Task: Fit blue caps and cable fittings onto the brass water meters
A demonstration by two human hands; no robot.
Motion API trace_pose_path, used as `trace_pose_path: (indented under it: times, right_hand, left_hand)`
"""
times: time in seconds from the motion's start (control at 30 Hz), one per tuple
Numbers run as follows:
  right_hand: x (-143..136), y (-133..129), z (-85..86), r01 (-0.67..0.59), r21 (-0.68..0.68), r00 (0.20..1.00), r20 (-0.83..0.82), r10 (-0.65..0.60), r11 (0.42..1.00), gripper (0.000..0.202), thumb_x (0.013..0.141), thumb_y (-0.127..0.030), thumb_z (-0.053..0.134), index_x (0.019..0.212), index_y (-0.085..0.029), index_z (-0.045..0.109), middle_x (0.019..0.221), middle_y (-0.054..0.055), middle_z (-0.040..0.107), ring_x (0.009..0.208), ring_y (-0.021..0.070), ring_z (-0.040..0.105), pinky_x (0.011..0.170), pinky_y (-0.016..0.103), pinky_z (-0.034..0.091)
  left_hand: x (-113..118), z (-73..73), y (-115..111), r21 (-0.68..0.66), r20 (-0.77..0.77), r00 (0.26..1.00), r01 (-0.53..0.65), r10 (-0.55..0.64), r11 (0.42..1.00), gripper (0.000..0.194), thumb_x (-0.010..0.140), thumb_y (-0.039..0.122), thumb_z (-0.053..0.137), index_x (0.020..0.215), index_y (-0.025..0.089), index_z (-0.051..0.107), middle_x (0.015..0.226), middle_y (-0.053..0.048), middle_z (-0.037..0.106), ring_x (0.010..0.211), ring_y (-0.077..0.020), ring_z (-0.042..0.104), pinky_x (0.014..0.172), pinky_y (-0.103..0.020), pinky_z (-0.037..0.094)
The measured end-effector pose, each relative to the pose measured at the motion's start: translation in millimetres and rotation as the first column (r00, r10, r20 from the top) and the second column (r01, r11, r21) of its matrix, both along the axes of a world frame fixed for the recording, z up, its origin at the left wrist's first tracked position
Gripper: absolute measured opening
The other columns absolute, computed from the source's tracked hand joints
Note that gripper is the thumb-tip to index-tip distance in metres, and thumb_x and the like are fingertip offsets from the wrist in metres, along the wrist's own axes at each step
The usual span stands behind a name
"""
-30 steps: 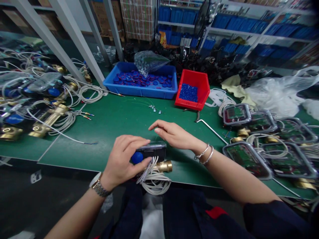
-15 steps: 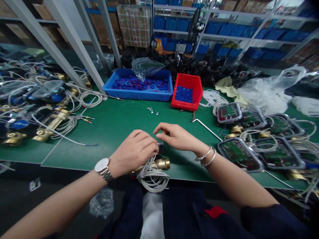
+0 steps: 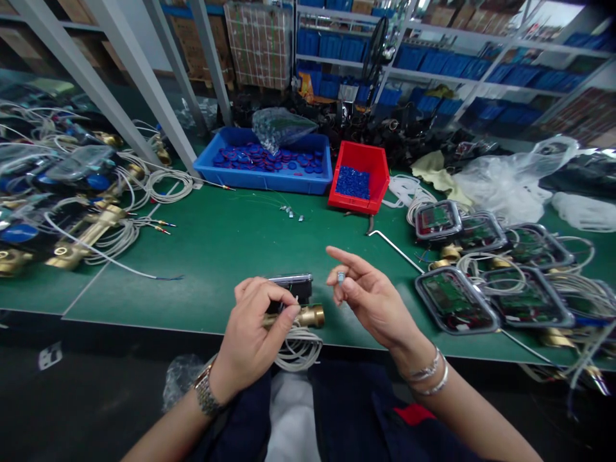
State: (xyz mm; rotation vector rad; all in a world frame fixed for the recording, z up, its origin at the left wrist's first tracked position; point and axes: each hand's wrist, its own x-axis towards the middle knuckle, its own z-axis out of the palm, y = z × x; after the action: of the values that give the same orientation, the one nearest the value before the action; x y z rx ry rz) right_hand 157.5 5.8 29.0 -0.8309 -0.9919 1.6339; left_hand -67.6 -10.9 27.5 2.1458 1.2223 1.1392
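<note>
Near the table's front edge lies a brass meter body (image 3: 314, 316) with a dark, clear-rimmed box (image 3: 293, 285) on it. A coil of pale cable (image 3: 301, 350) hangs at its near side. My left hand (image 3: 262, 327) is over the meter's left part, thumb and fingertips pinched together; whatever is between them is too small to make out. To the right, my right hand (image 3: 373, 295) is turned palm up, thumb and fingers closed on a small grey-blue wire seal (image 3: 341, 277), index finger stretched out. It is held just above the table, apart from the meter.
Further back lie loose seals (image 3: 290, 213) with thin green wires. Behind them stand a blue tray (image 3: 264, 183) of blue discs and a red bin (image 3: 356, 204) of small blue parts. A metal rod (image 3: 397, 249) and several open meters (image 3: 457, 301) are right; more brass meters (image 3: 91, 237) left.
My hands have moved apart and nearer me. The right hand has turned palm up, showing the seal. The left hand has rotated into a visible pinch, uncovering the meter's box.
</note>
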Motion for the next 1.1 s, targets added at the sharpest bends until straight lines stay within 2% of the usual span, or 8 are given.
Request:
trace_pose_path:
  times: [0.07, 0.13, 0.27, 0.53, 0.97, 1.1]
  right_hand:
    - [-1.5, -0.7, -3.3, 0.032, -0.053, 0.999, -0.022, -0.034, 0.998, 0.038, 0.082, -0.026, 0.081, 0.118, -0.026, 0.07, 0.1, 0.002, 0.072, 0.074, 0.008, 0.06, 0.073, 0.02, 0.05]
    - [-3.4, -0.4, -6.3, 0.005, -0.132, 0.998, -0.064, -0.014, 0.991, 0.033, 0.077, -0.026, 0.086, 0.107, -0.023, 0.074, 0.102, 0.004, 0.075, 0.073, 0.0076, 0.062, 0.073, 0.02, 0.052]
    - [-9.9, -0.9, -10.1, -0.07, -0.214, 0.988, -0.152, 0.037, 0.974, 0.037, 0.072, -0.033, 0.089, 0.105, -0.021, 0.078, 0.097, 0.005, 0.076, 0.068, 0.0068, 0.062, 0.068, 0.018, 0.053]
    - [-17.1, -4.2, -12.2, -0.109, -0.216, 0.978, -0.199, 0.066, 0.97, 0.037, 0.078, -0.035, 0.085, 0.11, -0.019, 0.078, 0.095, 0.004, 0.073, 0.07, 0.0051, 0.057, 0.068, 0.015, 0.049]
    - [-18.0, -6.7, -9.8, -0.121, -0.168, 0.985, -0.146, 0.097, 0.978, 0.033, 0.079, -0.035, 0.084, 0.109, -0.023, 0.079, 0.095, 0.003, 0.072, 0.071, 0.0064, 0.057, 0.068, 0.017, 0.048]
    - [-17.8, -6.8, -10.8, -0.095, -0.13, 0.993, -0.079, 0.085, 0.987, 0.032, 0.078, -0.034, 0.084, 0.107, -0.025, 0.079, 0.095, 0.003, 0.071, 0.076, 0.0101, 0.058, 0.071, 0.021, 0.048]
  left_hand:
    - [3.9, 0.1, -1.1, 0.0, 0.017, 0.999, -0.033, 0.033, 0.999, 0.005, 0.094, 0.019, 0.06, 0.092, 0.022, 0.057, 0.087, 0.002, 0.062, 0.087, -0.0162, 0.056, 0.089, -0.034, 0.038]
    - [7.2, 1.2, -2.0, -0.001, 0.032, 0.998, -0.055, 0.055, 0.999, 0.006, 0.093, 0.019, 0.061, 0.09, 0.023, 0.058, 0.085, 0.002, 0.062, 0.085, -0.0158, 0.056, 0.088, -0.035, 0.038]
    - [12.2, 5.0, -2.8, 0.045, 0.034, 0.995, -0.099, 0.097, 0.994, 0.007, 0.09, 0.018, 0.064, 0.087, 0.022, 0.059, 0.081, 0.003, 0.064, 0.081, -0.0156, 0.057, 0.089, -0.037, 0.037]
    - [16.8, 10.6, -2.9, 0.167, 0.002, 0.98, -0.195, 0.198, 0.966, 0.01, 0.083, 0.016, 0.069, 0.08, 0.022, 0.061, 0.074, 0.002, 0.065, 0.077, -0.0177, 0.06, 0.092, -0.043, 0.037]
    - [17.6, 12.2, -6.0, 0.181, -0.031, 0.983, -0.172, 0.18, 0.968, 0.011, 0.083, 0.015, 0.068, 0.078, 0.023, 0.061, 0.069, 0.005, 0.066, 0.074, -0.0166, 0.059, 0.094, -0.044, 0.035]
    - [17.0, 11.4, -7.2, 0.174, -0.049, 0.984, -0.162, 0.173, 0.971, 0.011, 0.083, 0.016, 0.068, 0.078, 0.023, 0.061, 0.07, 0.005, 0.067, 0.075, -0.0172, 0.06, 0.096, -0.045, 0.034]
